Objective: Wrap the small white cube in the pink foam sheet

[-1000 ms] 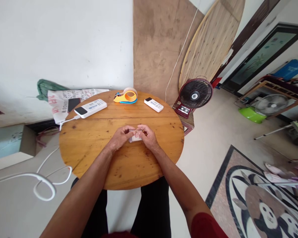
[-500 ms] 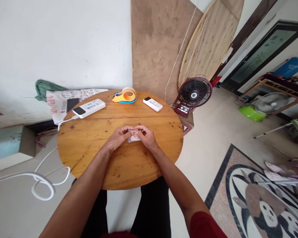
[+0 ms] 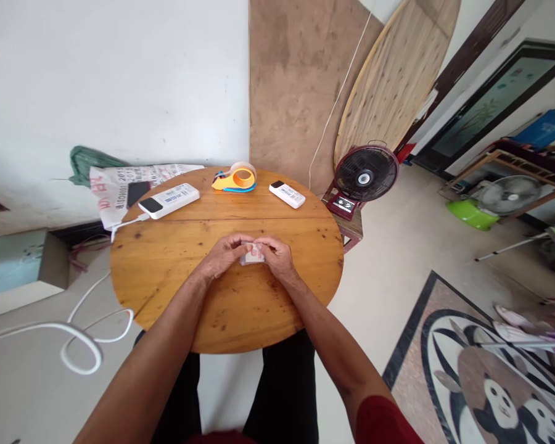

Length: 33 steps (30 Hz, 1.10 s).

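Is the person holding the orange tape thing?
No, the orange tape dispenser sits near the far edge of the table, while the left hand and right hand both hold a small white packet.

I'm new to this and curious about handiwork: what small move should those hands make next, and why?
Perhaps the left hand should steady the small packet while the right hand draws its thumb back slightly: both hands hold the packet, and their thumbs lie over its upper part, hiding some of it.

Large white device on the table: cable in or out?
In, it seems: a white plug meets the device at its black-panelled end.
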### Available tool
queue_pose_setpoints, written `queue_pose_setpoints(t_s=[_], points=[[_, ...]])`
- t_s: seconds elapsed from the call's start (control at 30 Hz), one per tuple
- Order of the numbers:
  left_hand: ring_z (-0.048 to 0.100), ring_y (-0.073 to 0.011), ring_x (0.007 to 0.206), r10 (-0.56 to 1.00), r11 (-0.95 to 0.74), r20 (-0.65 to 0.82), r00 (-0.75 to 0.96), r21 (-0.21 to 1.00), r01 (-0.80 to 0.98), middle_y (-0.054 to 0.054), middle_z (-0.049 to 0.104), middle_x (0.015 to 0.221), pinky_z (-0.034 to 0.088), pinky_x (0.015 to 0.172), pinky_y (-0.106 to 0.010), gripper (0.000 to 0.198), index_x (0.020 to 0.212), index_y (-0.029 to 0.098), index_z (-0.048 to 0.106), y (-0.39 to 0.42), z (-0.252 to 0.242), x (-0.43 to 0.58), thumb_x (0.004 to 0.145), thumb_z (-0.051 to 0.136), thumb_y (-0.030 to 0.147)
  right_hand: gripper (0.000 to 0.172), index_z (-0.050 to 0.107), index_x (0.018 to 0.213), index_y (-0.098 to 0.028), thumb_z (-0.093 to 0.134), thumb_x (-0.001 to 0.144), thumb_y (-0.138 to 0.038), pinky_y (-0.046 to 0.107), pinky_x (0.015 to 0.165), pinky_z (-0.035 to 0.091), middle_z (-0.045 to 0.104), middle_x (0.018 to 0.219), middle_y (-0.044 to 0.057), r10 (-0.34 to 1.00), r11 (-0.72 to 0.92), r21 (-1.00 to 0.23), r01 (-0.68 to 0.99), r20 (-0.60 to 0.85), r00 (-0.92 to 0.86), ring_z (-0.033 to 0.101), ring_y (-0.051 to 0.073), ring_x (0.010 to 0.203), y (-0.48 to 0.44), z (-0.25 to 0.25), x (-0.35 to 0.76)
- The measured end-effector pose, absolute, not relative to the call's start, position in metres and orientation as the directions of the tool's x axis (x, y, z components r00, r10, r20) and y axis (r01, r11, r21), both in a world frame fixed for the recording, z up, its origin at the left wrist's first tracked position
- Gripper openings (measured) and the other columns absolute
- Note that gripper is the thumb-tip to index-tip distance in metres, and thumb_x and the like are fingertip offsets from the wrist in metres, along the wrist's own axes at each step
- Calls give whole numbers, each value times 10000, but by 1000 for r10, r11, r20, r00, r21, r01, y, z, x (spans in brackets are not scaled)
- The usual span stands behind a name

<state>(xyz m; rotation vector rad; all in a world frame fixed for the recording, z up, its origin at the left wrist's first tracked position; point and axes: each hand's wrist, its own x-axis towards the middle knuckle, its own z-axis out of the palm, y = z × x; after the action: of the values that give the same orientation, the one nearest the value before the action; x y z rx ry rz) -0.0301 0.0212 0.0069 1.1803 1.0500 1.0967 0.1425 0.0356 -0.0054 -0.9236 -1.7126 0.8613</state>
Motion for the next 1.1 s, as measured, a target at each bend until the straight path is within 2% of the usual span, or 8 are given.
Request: queue_pose_setpoints(t_s=[0.37, 0.53, 0.63, 0.83, 0.97, 1.1], points=[[602, -159, 725, 986, 46, -29, 165, 994, -98, -19, 701, 842, 453, 720, -294, 438, 932, 172, 700, 24, 5, -31, 615, 782, 462, 195, 695, 886, -218, 519, 867, -301, 284, 818, 498, 684, 983, 47, 837, 524, -823, 220, 451, -309, 629, 180, 925, 34, -2, 145], [588, -162, 697, 986, 31, -18, 166, 997, -73, -13, 691, 796, 445, 686, -294, 423, 899, 176, 713, 25, 7, -30, 619, 769, 488, 171, 686, 837, -224, 518, 859, -246, 284, 834, 497, 685, 913, 37, 813, 568, -777, 272, 476, -336, 626, 181, 933, 30, 0, 145], [582, -160, 699, 989, 30, -19, 150, 997, -72, -18, 694, 802, 449, 685, -292, 443, 899, 168, 709, 24, 8, -30, 605, 771, 494, 149, 684, 830, -215, 553, 859, -280, 278, 815, 500, 672, 966, 47, 810, 575, -764, 293, 483, -331, 623, 175, 913, 27, 2, 145], [590, -161, 733, 990, 4, 5, 139, 998, -64, -34, 700, 853, 450, 716, -293, 442, 933, 151, 697, 24, 5, -28, 633, 744, 472, 172, 689, 879, -209, 569, 877, -331, 296, 886, 485, 646, 1013, 56, 776, 622, -731, 279, 531, -340, 614, 166, 930, 27, 0, 146], [578, -167, 721, 990, -62, 55, 132, 997, 50, -37, 693, 841, 447, 681, -290, 402, 971, 147, 683, 23, 3, -26, 732, 644, 468, 173, 699, 853, -201, 588, 869, -332, 301, 865, 496, 644, 989, 62, 787, 606, -756, 247, 526, -323, 623, 169, 913, 30, -1, 145], [587, -188, 791, 962, -264, 232, 143, 923, 280, -45, 685, 831, 447, 751, -308, 329, 869, 151, 695, 23, 6, -25, 829, 512, 422, 167, 716, 856, -202, 591, 863, -313, 316, 917, 488, 638, 1022, 72, 796, 598, -758, 259, 522, -307, 620, 176, 964, 33, -4, 145]])
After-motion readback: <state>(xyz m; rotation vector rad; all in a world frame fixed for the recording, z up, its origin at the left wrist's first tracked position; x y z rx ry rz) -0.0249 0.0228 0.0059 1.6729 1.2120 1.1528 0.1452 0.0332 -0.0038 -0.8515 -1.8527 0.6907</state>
